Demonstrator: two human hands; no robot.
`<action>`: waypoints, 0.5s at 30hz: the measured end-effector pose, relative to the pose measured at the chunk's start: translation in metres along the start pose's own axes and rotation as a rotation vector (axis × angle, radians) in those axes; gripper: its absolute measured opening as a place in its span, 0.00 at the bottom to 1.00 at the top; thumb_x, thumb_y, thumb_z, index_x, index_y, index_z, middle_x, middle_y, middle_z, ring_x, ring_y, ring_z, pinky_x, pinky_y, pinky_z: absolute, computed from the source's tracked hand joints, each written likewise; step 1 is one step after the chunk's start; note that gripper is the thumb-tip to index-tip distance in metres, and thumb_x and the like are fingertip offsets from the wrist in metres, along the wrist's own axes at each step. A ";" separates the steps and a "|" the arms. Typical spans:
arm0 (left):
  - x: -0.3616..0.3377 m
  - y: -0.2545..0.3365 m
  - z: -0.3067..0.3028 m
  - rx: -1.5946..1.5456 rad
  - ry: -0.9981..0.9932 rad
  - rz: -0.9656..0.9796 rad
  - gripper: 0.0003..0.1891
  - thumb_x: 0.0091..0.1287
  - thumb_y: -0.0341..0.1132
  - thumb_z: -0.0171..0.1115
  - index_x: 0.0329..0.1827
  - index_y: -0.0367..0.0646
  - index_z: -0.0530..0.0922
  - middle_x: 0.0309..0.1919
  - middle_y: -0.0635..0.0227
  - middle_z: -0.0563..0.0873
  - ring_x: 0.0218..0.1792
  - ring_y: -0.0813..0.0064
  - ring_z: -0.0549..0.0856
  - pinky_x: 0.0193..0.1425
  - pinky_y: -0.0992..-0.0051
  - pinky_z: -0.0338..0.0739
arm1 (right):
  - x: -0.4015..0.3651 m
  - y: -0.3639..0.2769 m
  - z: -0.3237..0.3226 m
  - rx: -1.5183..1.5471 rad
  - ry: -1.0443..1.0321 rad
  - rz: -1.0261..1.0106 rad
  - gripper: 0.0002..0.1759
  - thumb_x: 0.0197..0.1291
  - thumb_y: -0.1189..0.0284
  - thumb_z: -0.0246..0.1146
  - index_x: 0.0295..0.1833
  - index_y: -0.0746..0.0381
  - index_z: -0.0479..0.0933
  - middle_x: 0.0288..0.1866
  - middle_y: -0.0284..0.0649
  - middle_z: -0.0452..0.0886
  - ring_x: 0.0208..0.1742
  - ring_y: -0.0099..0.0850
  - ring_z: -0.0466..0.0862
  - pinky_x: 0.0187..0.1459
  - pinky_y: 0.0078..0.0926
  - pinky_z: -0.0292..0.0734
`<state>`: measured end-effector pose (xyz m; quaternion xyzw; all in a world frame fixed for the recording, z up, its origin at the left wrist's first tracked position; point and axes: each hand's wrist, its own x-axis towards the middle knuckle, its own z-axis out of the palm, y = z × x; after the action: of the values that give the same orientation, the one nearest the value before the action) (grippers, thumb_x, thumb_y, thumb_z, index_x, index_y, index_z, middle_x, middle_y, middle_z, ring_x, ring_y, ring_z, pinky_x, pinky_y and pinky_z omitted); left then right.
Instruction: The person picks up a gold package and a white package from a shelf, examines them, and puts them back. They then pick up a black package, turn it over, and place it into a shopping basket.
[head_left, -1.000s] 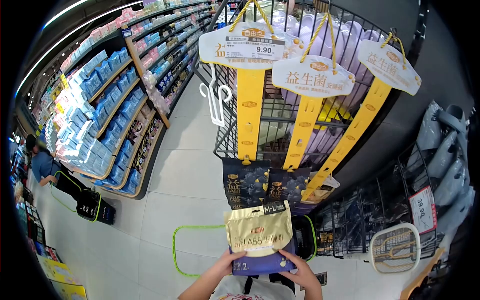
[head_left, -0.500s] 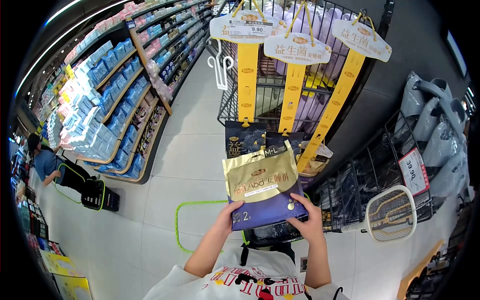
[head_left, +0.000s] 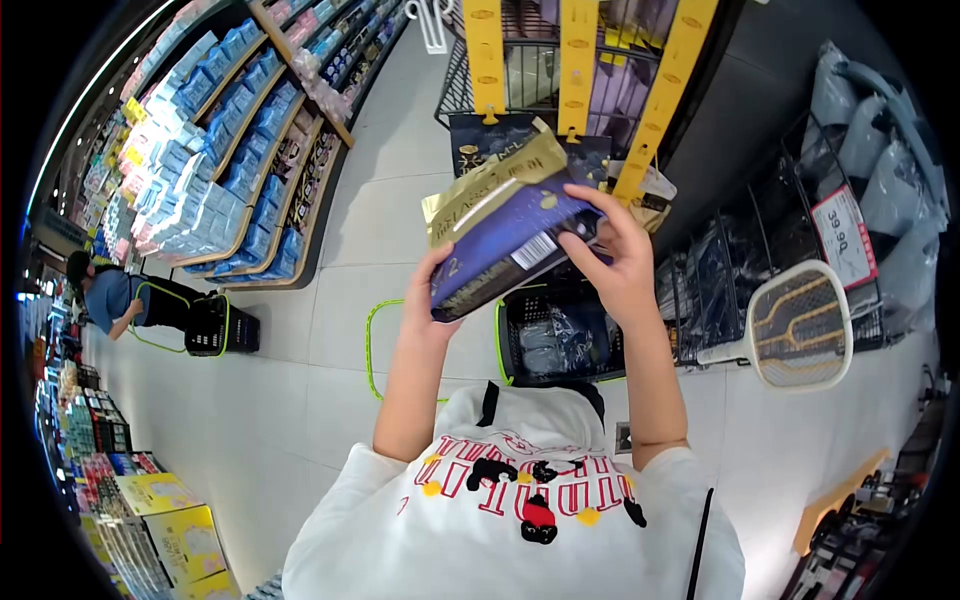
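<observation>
A gold and purple package (head_left: 510,215) is held between my two hands, tilted so that its dark bottom edge and a barcode show. My left hand (head_left: 432,290) grips its lower left corner. At its right end my right hand (head_left: 612,250) is closed round the edge, with the thumb near the barcode. Behind the package, dark packages (head_left: 490,135) hang from yellow strips (head_left: 487,60). Below it stands a black basket (head_left: 560,335) with a green rim and plastic-wrapped goods inside.
A stocked shelf (head_left: 245,165) stands at the left. A person (head_left: 115,300) with another basket (head_left: 222,328) is farther left. On the right are a wire rack with a price sign (head_left: 845,235), grey wrapped items (head_left: 895,170) and a white racket-shaped object (head_left: 800,325).
The view has tipped downward. The package has been raised and tilted, bringing its bottom edge and barcode into sight, with both hands still on it. More of the basket shows.
</observation>
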<state>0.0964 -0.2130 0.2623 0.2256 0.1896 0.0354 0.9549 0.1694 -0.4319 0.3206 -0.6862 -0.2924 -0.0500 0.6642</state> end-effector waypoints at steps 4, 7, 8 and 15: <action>-0.003 0.003 -0.005 -0.061 -0.108 -0.082 0.11 0.63 0.34 0.60 0.43 0.37 0.79 0.36 0.57 0.88 0.34 0.64 0.88 0.33 0.72 0.87 | 0.004 -0.020 0.002 0.095 -0.050 0.025 0.22 0.57 0.76 0.65 0.59 0.64 0.74 0.23 0.32 0.74 0.28 0.16 0.75 0.33 0.16 0.71; -0.002 0.003 -0.008 -0.133 -0.144 -0.121 0.12 0.63 0.34 0.59 0.43 0.34 0.79 0.35 0.54 0.86 0.40 0.59 0.87 0.32 0.73 0.88 | 0.008 -0.017 0.005 0.154 -0.063 -0.008 0.21 0.58 0.76 0.65 0.58 0.65 0.74 0.25 0.35 0.78 0.30 0.18 0.81 0.34 0.17 0.74; 0.004 0.003 -0.018 -0.129 -0.143 -0.122 0.12 0.63 0.34 0.59 0.43 0.34 0.79 0.35 0.54 0.86 0.40 0.59 0.87 0.32 0.73 0.88 | 0.009 -0.018 0.003 0.144 -0.097 0.023 0.20 0.59 0.77 0.63 0.59 0.65 0.73 0.32 0.36 0.81 0.33 0.19 0.81 0.36 0.17 0.75; -0.002 -0.007 -0.012 -0.431 -0.314 -0.380 0.33 0.65 0.35 0.56 0.71 0.32 0.57 0.68 0.42 0.60 0.58 0.46 0.78 0.55 0.58 0.84 | 0.007 -0.035 0.002 0.254 -0.083 0.079 0.19 0.61 0.79 0.61 0.59 0.65 0.73 0.38 0.36 0.82 0.34 0.19 0.81 0.36 0.17 0.78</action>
<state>0.0902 -0.2142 0.2502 -0.0185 0.0668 -0.1396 0.9878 0.1582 -0.4297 0.3550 -0.6091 -0.2963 0.0419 0.7345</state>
